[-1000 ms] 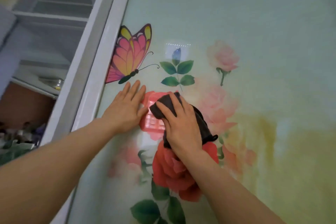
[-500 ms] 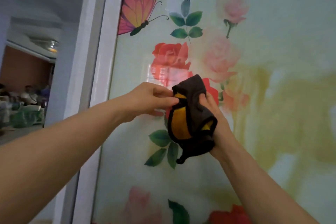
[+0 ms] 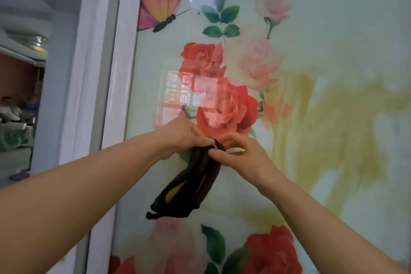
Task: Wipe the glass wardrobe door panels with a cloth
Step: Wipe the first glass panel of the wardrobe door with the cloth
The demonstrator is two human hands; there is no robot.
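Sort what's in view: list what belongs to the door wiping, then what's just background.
Job: cloth, pinched at its top by left hand and right hand; glass door panel.
Background: white door frame; room beyond the frame.

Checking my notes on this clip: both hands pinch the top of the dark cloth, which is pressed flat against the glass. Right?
Not quite. Both hands, left hand and right hand, do pinch the cloth at its top, but the head view shows it hanging loose below them, not flat against the glass door.
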